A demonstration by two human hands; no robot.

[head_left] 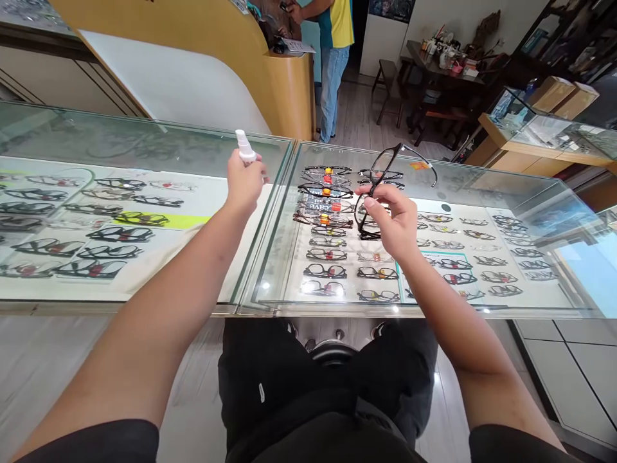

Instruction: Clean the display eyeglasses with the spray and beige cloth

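Black cloth trousers [270, 373] foremost, white plastic nozzle-topped bottle [246, 152] inside curled fingers of my left hand [245, 182], black-rimmed eyeglasses [375, 179] between pinched fingertips of my right hand [396, 220].

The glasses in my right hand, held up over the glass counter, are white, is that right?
Not quite: the glasses are black, not white, as the head view shows. They are indeed in your right hand, held up over the glass counter.
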